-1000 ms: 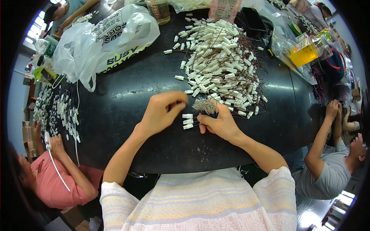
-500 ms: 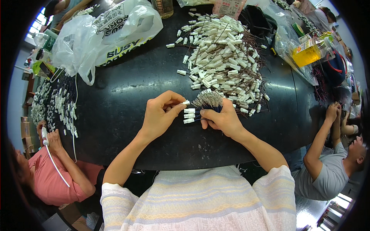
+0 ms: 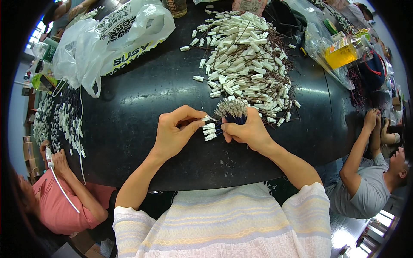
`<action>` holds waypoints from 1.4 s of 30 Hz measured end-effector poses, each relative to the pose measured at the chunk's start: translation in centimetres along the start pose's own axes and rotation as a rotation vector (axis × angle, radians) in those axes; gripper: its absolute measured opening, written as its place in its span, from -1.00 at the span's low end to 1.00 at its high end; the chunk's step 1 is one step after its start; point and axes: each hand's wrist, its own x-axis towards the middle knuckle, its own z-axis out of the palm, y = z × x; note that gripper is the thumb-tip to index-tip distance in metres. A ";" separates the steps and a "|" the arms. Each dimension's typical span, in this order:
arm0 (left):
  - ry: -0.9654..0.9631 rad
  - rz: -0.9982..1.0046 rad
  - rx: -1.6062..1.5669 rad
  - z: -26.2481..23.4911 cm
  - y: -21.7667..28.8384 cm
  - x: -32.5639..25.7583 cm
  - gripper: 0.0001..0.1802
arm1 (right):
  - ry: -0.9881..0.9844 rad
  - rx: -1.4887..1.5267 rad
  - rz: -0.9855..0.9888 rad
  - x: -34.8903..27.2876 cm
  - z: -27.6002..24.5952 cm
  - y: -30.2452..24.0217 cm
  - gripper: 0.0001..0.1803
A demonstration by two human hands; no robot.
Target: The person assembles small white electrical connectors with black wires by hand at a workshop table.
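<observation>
My left hand (image 3: 178,131) pinches a small white plastic connector (image 3: 206,118) between thumb and forefinger. Close beside it, my right hand (image 3: 246,130) is closed around a bundle of dark blue wires (image 3: 234,120) whose bare metal terminals (image 3: 230,107) fan out at the top. Several white connectors (image 3: 209,131) sit on wire ends at the left side of the bundle, stacked just below my left fingertips. Beyond both hands lies a large heap of white connectors with brown wires (image 3: 251,60). Whether the pinched connector touches a terminal is too small to tell.
The black table (image 3: 142,112) bears a white plastic bag (image 3: 116,47) at far left and a bottle of yellow liquid (image 3: 342,53) at far right. Another connector pile (image 3: 69,116) lies left. Co-workers sit on both sides, one in pink (image 3: 71,198), one in grey (image 3: 365,189).
My left hand has shifted slightly down and left with its connector, which now sits closer to the connectors on the bundle. The view has shifted a little; my right hand keeps its grip.
</observation>
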 end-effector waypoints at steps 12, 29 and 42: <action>-0.043 0.016 0.006 0.3 0.2 -0.1 -0.89 | -0.046 0.068 0.086 0.0 -0.7 -0.3 -0.92; -0.067 0.134 0.303 -0.4 0.2 2.9 -0.77 | -0.047 0.112 0.041 -0.5 -1.1 0.0 -0.85; 0.096 0.097 0.377 0.0 -0.6 2.1 -0.86 | 0.015 0.083 0.001 -0.3 -0.5 0.3 -0.91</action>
